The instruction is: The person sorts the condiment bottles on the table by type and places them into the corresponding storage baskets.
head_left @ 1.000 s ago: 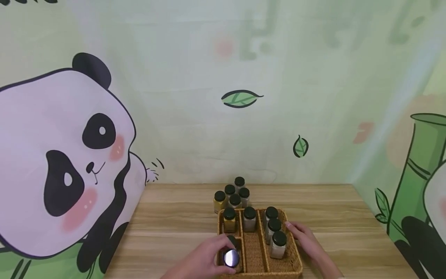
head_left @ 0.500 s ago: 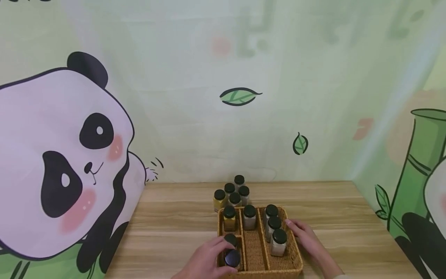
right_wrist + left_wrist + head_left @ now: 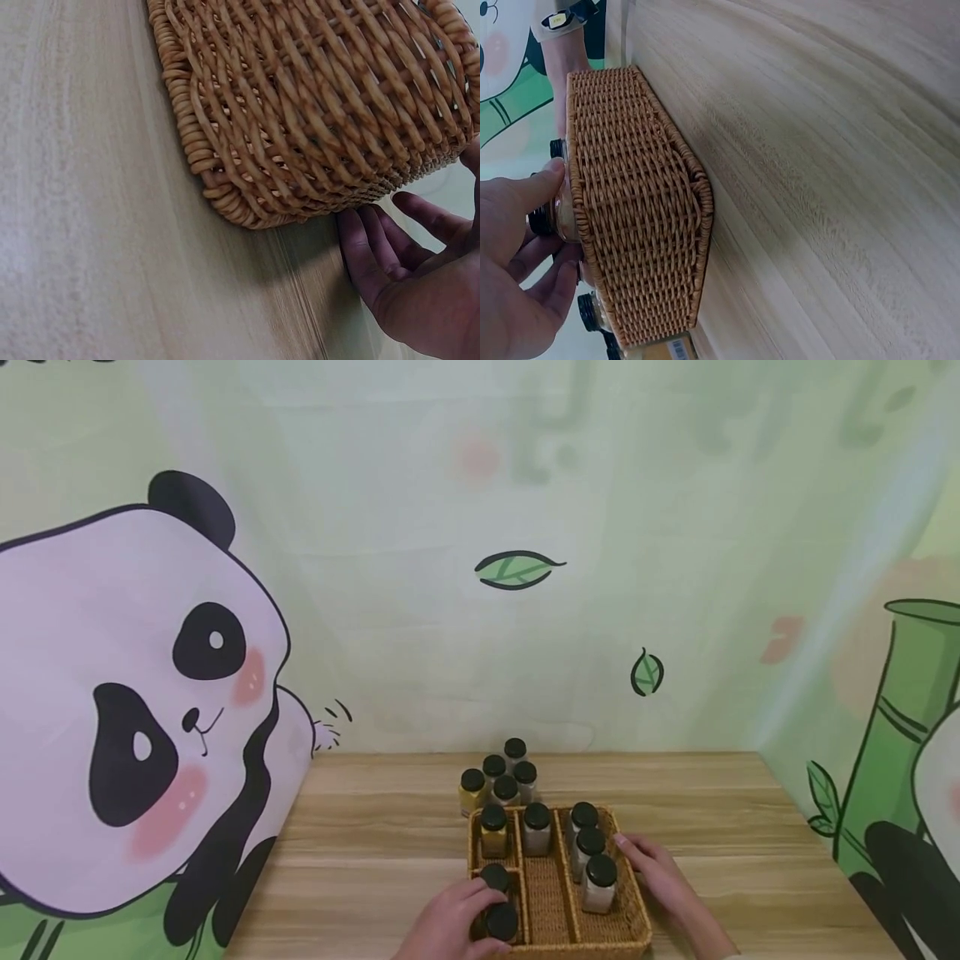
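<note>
In the head view my left hand (image 3: 453, 920) grips a black-lidded jar (image 3: 501, 922) in the front left compartment of a wicker basket (image 3: 546, 893). Thumb and fingers close round the glass jar (image 3: 566, 217) just under its lid in the left wrist view. Directly behind it stands another black-lidded jar (image 3: 493, 878). At the basket's right side, my right hand (image 3: 660, 877) touches the rim with its fingertips. The right wrist view shows its fingers (image 3: 364, 251) fairly straight against the woven wall (image 3: 315, 112).
A jar with yellow contents (image 3: 493, 837) fills the back left compartment. One pale jar (image 3: 537, 833) stands in the middle one, and three (image 3: 599, 887) line the right one. Several more jars (image 3: 506, 790) cluster behind the basket on the wooden table (image 3: 360, 843), before a panda-print backdrop (image 3: 420, 610).
My left hand has shifted slightly right, still on the front jar, and the bright glare on that lid is gone. The right hand stays at the basket's side.
</note>
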Tool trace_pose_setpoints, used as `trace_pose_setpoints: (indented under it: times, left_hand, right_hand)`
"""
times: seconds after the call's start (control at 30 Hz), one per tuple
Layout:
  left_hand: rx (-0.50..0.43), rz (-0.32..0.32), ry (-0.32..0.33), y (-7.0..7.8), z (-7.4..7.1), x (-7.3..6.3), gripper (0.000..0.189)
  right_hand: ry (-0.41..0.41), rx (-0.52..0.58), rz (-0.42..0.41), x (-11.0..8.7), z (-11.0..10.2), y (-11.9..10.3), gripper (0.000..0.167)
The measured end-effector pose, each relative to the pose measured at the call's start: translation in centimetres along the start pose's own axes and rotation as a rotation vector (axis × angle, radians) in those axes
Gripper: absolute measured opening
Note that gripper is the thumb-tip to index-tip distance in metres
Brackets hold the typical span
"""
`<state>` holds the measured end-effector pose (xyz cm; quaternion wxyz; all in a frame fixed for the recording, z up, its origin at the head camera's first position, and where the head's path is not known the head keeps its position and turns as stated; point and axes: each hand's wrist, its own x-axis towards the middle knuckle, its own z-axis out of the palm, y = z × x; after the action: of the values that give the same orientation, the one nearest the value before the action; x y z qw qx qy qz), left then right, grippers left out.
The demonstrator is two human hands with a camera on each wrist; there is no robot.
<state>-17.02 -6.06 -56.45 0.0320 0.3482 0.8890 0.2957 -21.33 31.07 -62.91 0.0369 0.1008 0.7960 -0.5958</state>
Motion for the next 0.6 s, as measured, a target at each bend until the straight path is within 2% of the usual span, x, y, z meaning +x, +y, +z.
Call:
trace_pose_setpoints:
  times: [0.13, 0.37, 0.6]
  left_hand:
    - [0.013, 0.007, 0.007, 0.18, 0.13, -0.08, 0.044]
    - [0.017, -0.022, 0.008, 0.32, 0.14, -0.21, 0.045]
    - [0.068, 0.007, 0.015, 0.33, -0.35, -0.25, 0.041]
  right_hand:
    - [0.006, -0.001, 0.003, -0.04, 0.02, 0.02, 0.064]
    - [0.006, -0.01, 0.009, -0.09, 0.07, 0.11, 0.067]
    - [0.004, -0.001, 0.004, -0.06, 0.08, 0.15, 0.068]
